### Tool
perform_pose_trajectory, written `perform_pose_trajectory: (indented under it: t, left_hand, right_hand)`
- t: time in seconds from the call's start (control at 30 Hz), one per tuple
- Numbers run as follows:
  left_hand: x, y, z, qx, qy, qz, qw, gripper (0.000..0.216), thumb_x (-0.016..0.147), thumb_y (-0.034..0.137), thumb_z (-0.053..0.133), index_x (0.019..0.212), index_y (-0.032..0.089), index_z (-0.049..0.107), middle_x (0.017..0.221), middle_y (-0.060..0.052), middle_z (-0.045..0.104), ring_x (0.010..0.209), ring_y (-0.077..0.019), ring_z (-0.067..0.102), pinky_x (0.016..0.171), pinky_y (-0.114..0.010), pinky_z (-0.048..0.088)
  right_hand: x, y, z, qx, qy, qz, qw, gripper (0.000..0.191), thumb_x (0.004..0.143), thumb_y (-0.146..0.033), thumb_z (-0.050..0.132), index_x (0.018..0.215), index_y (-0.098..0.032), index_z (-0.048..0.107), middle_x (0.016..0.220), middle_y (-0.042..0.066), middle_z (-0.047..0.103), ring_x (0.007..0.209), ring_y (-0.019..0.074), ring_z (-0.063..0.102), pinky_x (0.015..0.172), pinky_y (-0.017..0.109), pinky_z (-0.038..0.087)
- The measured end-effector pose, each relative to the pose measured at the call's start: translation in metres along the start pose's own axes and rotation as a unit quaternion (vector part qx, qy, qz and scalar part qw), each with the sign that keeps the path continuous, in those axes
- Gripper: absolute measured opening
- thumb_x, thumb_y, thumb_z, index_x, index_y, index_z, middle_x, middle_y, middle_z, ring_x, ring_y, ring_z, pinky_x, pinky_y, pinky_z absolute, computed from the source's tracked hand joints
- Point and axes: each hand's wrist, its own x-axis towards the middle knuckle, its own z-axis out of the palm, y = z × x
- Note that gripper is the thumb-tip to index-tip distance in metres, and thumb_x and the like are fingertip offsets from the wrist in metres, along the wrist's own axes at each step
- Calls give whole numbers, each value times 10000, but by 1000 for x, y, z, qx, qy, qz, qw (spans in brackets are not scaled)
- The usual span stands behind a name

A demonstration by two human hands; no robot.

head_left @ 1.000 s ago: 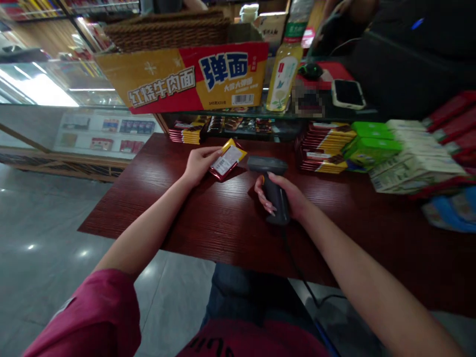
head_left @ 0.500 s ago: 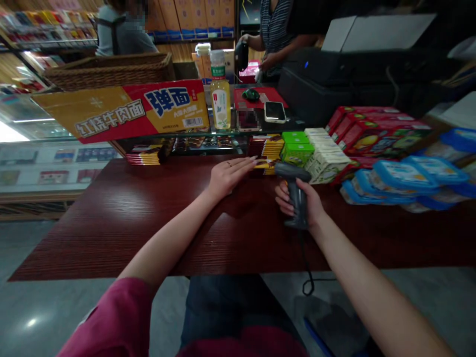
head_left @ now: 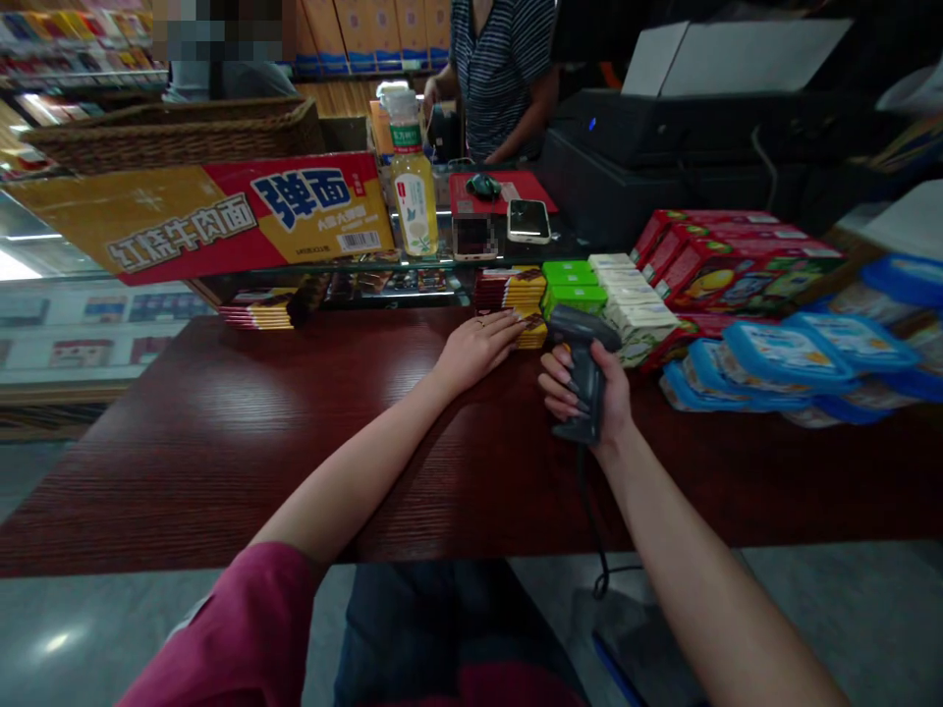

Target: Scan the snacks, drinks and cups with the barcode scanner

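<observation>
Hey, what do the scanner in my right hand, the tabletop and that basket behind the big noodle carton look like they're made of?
Scanner: probably plastic, dark gray with a dull, smooth sheen.
Tabletop: wood or wood-look laminate, slightly glossy, given its fine grain lines and soft reflections.
Basket: likely wicker, perhaps a plastic imitation, judging by its brown woven strands.

The location is a retail shop, at its sales counter. Indicators: a dark grey corded handheld scanner (head_left: 587,383) above a dark red-brown wood-grain counter (head_left: 295,432); stacked flat red-and-yellow packets (head_left: 531,285), bright green cartons (head_left: 575,293), glossy red printed boxes (head_left: 744,260) and blue-lidded plastic tubs (head_left: 788,352) in multiples; a glass-fronted display case (head_left: 103,339) of small packs; and, behind, shelving (head_left: 81,74) lined with multicoloured goods.
</observation>
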Motion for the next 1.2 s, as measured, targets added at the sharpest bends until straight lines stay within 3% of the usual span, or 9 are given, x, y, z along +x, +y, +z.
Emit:
perform_pose_trajectory:
  t: [0.13, 0.23, 0.33, 0.5, 0.67, 0.8, 0.93, 1.07, 1.2]
  left_hand:
    - [-26, -12, -32, 10, -9, -20, 1000, 432, 1034, 217, 513, 1461, 223, 573, 1536, -79, 580, 1412, -222, 550, 1166, -406, 448]
    - [-67, -39, -69, 44, -22, -67, 997, 445, 1018, 197, 508, 1455, 248, 572, 1514, -60, 599, 1404, -232, 539, 1164, -416, 428]
    - [-119, -83, -112, 90, 3, -166, 982, 437, 1002, 173, 508, 1423, 257, 586, 1465, -52, 624, 1380, -233, 536, 1176, -414, 406]
    - [-193, -157, -174, 172, 78, -366, 911, 499, 922, 101, 592, 1408, 209, 553, 1456, -79, 592, 1367, -268, 509, 1165, -464, 405]
    - [-224, -197, -189, 180, 93, -435, 877, 568, 916, 88, 594, 1469, 187, 512, 1586, -115, 506, 1495, -340, 393, 1172, -591, 363]
    - [-226, -202, -187, 152, 92, -426, 887, 455, 944, 137, 569, 1353, 324, 635, 1563, -30, 551, 1536, -320, 383, 1196, -621, 305]
    - [-216, -189, -197, 133, 110, -390, 904, 255, 946, 224, 637, 1143, 324, 763, 1328, -27, 735, 1387, -303, 578, 1201, -550, 339]
    - [-193, -156, -194, 59, 148, -381, 911, 214, 968, 349, 660, 1114, 282, 802, 1154, -43, 803, 1110, -259, 737, 1025, -396, 503]
    - [-168, -119, -173, -95, 153, -428, 885, 263, 947, 426, 682, 1040, 231, 832, 1006, -42, 824, 930, -216, 759, 817, -295, 550]
  right_hand:
    - [-8, 6, 3, -27, -28, 52, 998, 399, 827, -526, 757, 800, -209, 516, 686, -45, 442, 464, 76, 243, 309, 147, 292]
    - [-13, 13, 6, -32, -77, 98, 992, 386, 856, -537, 737, 833, -191, 566, 720, -31, 465, 470, 76, 275, 307, 152, 302]
    - [-8, 25, 13, -25, -114, 143, 983, 365, 883, -526, 711, 880, -178, 604, 756, -17, 483, 490, 78, 303, 312, 152, 305]
    - [24, 59, 40, -36, -161, 207, 964, 376, 910, -535, 672, 908, -166, 601, 788, 7, 493, 517, 92, 375, 317, 163, 331]
    - [69, 95, 71, -38, -170, 243, 954, 370, 914, -516, 672, 902, -152, 609, 787, 10, 493, 529, 91, 391, 337, 163, 351]
    - [97, 115, 88, -29, -173, 256, 951, 374, 903, -503, 696, 901, -133, 648, 781, 11, 498, 530, 86, 393, 338, 158, 358]
    - [103, 120, 95, -29, -159, 251, 954, 367, 893, -493, 712, 886, -129, 673, 772, 14, 499, 533, 86, 387, 341, 155, 360]
    - [96, 116, 95, -32, -142, 238, 960, 351, 893, -494, 713, 881, -146, 677, 755, 9, 497, 518, 90, 372, 332, 162, 367]
    - [90, 115, 94, -67, -141, 245, 957, 369, 874, -516, 728, 885, -150, 682, 757, 16, 512, 521, 103, 417, 337, 186, 402]
